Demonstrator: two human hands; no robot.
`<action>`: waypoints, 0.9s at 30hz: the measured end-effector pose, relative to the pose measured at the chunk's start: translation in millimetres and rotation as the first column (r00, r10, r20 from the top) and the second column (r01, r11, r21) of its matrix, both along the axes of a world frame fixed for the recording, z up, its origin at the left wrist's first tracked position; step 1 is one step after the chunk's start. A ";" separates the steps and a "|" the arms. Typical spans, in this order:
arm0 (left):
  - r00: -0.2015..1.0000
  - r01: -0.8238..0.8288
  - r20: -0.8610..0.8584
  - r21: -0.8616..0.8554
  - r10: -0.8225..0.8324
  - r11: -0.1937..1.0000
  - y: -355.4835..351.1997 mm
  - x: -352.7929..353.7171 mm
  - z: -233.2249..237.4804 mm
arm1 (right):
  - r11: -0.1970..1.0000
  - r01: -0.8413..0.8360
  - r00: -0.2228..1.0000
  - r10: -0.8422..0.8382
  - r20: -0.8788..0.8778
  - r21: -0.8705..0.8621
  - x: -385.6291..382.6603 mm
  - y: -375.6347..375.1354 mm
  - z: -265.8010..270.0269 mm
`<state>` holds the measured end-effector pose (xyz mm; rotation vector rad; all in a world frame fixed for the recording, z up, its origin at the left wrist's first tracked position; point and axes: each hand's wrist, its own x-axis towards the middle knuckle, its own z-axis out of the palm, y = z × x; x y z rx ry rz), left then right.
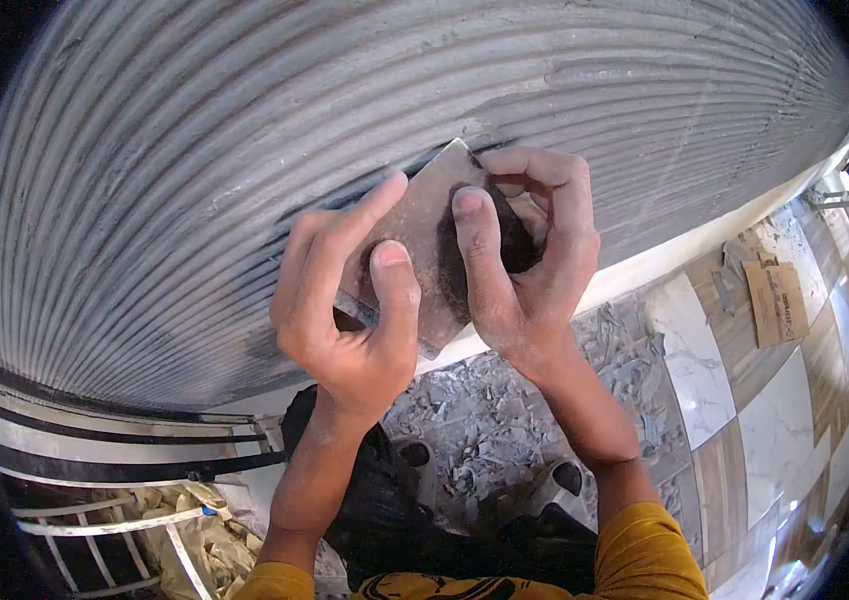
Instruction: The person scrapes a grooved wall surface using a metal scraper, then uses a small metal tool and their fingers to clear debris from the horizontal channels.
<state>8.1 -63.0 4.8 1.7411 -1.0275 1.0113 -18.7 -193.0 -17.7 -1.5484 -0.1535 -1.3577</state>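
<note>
A flat, dusty, brown-grey four-sided piece (423,235), like a tile offcut or a sanding sheet, is tilted in front of the ridged grey wall (345,90). My left hand (350,295) grips its left side, thumb on the front face, index finger stretched along the upper left edge. On the other side, my right hand (535,250) pinches it with the thumb on the face and the fingers curled behind. Dark shadow from the right hand falls across the piece. The wall's long curved ridges show right behind both hands.
Broken grey chips and dust (475,420) cover the floor by my shoes (550,490). To the right lie patterned floor tiles (780,430) and a flattened cardboard box (777,300). At lower left stand a white metal frame (115,520) and crumpled tan sheeting (210,545).
</note>
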 end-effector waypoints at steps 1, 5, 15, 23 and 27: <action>1.000 0.001 0.002 0.003 -0.001 1.000 -0.6 1.5 -1.2 | 1.000 0.001 1.000 -0.001 0.002 0.003 1.7 1.0 -2.0; 1.000 -0.016 0.025 -0.008 0.016 1.000 -2.6 0.5 -1.5 | 0.995 -0.053 0.999 0.053 0.002 0.082 3.6 1.8 -3.8; 0.998 -0.045 -0.049 0.038 0.047 0.998 -3.6 -2.6 7.2 | 0.987 -0.071 0.995 0.060 0.077 0.146 9.2 5.1 -4.3; 1.000 0.016 -0.020 0.029 -0.016 0.999 -6.1 -9.4 14.1 | 0.976 -0.056 0.995 0.039 0.087 0.211 6.5 8.1 -2.3; 1.000 0.004 0.004 -0.003 -0.004 1.000 -3.8 -5.6 3.9 | 0.990 -0.051 0.997 0.042 0.071 0.133 3.2 5.7 -0.9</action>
